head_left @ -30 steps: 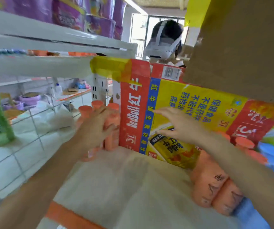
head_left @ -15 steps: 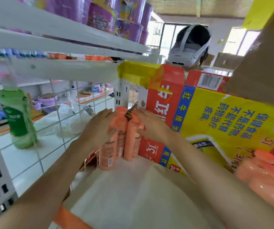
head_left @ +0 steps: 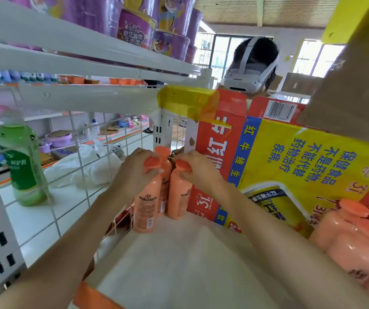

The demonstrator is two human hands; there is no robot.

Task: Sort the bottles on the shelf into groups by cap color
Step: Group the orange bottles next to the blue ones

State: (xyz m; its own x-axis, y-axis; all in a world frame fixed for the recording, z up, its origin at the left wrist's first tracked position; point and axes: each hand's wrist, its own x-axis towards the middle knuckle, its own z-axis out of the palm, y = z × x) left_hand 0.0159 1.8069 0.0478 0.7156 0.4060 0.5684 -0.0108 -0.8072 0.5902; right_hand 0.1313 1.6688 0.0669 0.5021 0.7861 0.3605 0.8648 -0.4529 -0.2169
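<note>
Three orange-capped bottles (head_left: 146,210) are standing in the back-left corner of the shelf (head_left: 179,264), beside the carton (head_left: 290,166); left hand (head_left: 134,172) and right hand (head_left: 199,170) are each gripping one at the neck, squaring the group. Next is likely fetching the orange-capped cluster (head_left: 346,241) at the right

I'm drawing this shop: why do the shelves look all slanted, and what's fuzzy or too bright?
Head view: the wide lens stretches and tilts the white shelf edges near the frame's border; the green bottle at left is smeared; the windows behind are washed out by daylight; the orange bottles at right look soft with shiny glare spots.
</note>
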